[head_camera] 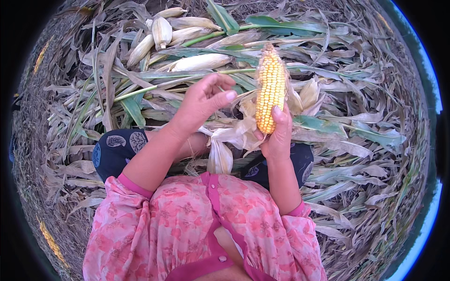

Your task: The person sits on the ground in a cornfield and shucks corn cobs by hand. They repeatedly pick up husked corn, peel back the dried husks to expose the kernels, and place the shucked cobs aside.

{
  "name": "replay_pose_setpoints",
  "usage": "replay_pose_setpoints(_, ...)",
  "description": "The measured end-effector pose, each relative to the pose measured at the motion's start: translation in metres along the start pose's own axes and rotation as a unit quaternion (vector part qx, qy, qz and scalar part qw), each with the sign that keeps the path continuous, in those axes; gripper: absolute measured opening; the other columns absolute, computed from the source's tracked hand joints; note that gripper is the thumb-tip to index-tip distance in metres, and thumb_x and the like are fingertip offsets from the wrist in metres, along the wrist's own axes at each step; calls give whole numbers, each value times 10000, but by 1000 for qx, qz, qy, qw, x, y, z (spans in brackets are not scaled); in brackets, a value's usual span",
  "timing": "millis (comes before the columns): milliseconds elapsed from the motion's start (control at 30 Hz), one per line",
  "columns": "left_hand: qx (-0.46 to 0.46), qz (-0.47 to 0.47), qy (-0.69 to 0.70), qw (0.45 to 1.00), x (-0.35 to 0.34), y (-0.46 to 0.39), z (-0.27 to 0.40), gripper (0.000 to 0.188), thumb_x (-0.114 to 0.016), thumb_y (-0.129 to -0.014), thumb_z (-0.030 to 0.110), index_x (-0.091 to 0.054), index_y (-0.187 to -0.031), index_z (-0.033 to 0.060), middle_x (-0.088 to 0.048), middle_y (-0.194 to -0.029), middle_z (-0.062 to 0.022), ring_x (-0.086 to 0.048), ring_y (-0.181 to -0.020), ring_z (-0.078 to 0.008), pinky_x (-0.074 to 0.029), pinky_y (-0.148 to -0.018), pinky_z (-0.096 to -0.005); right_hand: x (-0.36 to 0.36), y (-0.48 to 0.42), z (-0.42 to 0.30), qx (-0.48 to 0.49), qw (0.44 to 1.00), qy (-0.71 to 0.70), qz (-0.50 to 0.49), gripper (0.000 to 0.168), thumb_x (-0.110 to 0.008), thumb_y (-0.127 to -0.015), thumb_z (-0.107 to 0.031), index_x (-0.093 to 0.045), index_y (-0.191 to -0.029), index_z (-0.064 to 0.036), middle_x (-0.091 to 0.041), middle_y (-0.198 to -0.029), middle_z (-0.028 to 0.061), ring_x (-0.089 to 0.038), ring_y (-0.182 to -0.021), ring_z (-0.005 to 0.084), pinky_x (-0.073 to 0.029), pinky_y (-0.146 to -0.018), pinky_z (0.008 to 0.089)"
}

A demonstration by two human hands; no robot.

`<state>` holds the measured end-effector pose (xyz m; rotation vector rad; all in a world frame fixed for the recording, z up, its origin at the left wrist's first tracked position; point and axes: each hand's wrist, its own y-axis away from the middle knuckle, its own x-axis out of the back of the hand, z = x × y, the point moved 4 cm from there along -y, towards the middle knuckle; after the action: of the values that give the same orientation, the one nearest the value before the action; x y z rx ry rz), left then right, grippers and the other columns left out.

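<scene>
A bare yellow ear of corn stands nearly upright in my right hand, which grips it near the base with the thumb across the kernels. Brown silk clings to its tip and sides. To its left, my left hand hangs in the air with fingers curled and apart, holding nothing that I can see. Pale peeled husks lie between my hands, over my lap. Beyond my left hand rests an ear in its whitish husk.
Several ears still in husk lie heaped at the upper left. Dry and green corn stalks and leaves cover the ground all around. My bent knees in dark patterned trousers frame the work. Bare yellow corn lies along the far left.
</scene>
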<state>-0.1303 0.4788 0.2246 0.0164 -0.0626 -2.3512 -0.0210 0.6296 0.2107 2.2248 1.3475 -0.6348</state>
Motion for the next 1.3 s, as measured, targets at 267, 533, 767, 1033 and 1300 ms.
replay_pose_setpoints(267, 28, 133, 436, 890, -12, 4, -29, 325, -696, -844, 178, -546, -1076, 7, -641, -940, -110, -657, -875, -211, -550, -831, -343, -26, 10, 48, -9, 928, 348, -133, 909, -799, -713, -277, -322, -1433, 5, -482, -1365, 176, -510, -1234, 257, -423, -1019, 371)
replay_pose_setpoints(533, -136, 209, -61, 966, -7, 31, -10, 551, -734, -758, 3, -443, -1226, 25, -568, -1049, -30, -582, -936, -102, -509, -835, -272, -25, 33, 75, -116, 767, 601, -193, 678, -721, -800, -377, -431, -1273, 12, -644, -960, 284, -649, -911, 417, -517, -773, 465)
replay_pose_setpoints(767, -69, 231, 305, 921, 24, 24, -19, 379, -668, -881, 159, -469, -1182, 42, -596, -1040, -52, -609, -867, -128, -526, -778, -289, -56, 47, 8, 128, 671, 660, -313, 737, -700, -837, -423, -408, -1361, 5, -579, -1197, 262, -574, -1098, 410, -466, -912, 471)
replay_pose_setpoints(1033, 4, 79, 296, 952, -11, 47, -9, 612, -513, -979, 414, -335, -1417, 27, -499, -1310, -100, -489, -1230, -202, -430, -1011, -363, -51, 17, 12, 65, 860, 463, -205, 769, -696, -845, -237, -282, -1448, 0, -549, -1259, 178, -601, -1063, 286, -474, -932, 384)
replay_pose_setpoints(1300, 63, -33, -133, 989, 51, 72, -70, 370, -635, -911, 251, -566, -1208, 41, -543, -1157, -142, -569, -1089, -273, -464, -920, -366, -14, -74, -57, -204, 972, 112, -14, 490, -613, -887, -313, -449, -1269, -55, -627, -1007, 186, -631, -694, 211, -457, -446, 261)
